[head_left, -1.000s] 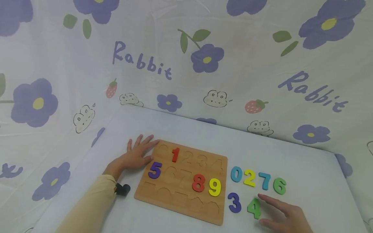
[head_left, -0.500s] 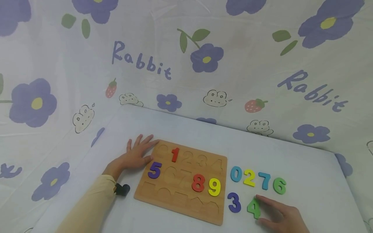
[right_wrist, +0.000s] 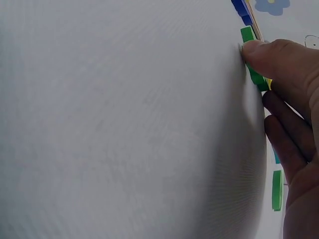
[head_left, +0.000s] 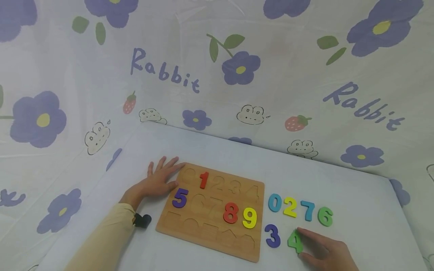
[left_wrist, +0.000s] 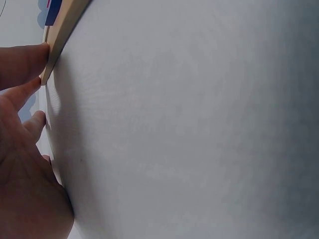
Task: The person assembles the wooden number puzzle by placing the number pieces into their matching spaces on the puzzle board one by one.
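Observation:
My left hand (head_left: 156,181) lies at the upper left corner of a wooden number puzzle board (head_left: 193,241), fingers spread, thumb and index fingertip touching its edge. The left wrist view shows that thumb against the board's side. My right hand (head_left: 330,253) pinches a green number 4 (head_left: 295,241) between thumb and index finger, with the piece at the white tabletop. In the right wrist view, the thumb presses the near side of the green 4 (right_wrist: 255,74). On the board are a red 1 (head_left: 204,180), a purple 5 (head_left: 180,198), a red 8 (head_left: 231,213) and a yellow 9 (head_left: 250,218).
Right of the board lie a blue 0 (head_left: 275,202), yellow 2 (head_left: 290,207), blue 7 (head_left: 307,210) and green 6 (head_left: 325,216) in a row, with a purple 3 (head_left: 272,236) below. A flowered curtain (head_left: 217,67) rises behind the white table (head_left: 366,210).
My right hand has shifted slightly left, and its thumb and index finger have closed in on the green 4. The left hand and the board have stayed put.

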